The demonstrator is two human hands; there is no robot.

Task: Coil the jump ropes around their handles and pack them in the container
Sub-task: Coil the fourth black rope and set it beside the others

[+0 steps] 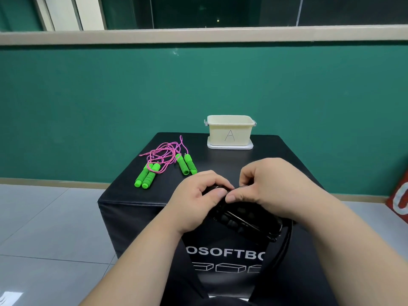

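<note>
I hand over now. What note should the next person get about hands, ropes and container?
Left hand and right hand both grip the black jump rope, cord partly wound on its handles, one loop hanging.
Two green-handled jump ropes with pink cords lie tangled on the black padded box.
Cream plastic container marked A stands behind; inside unseen.
Left: finish this coil, coil both green ones, pack all.

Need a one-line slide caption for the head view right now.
Left hand and right hand grip a black jump rope over the box; green-handled ropes and container sit beyond.

Both hands (231, 191) gripping black jump rope (247, 219); cream container (229, 131) behind
</note>
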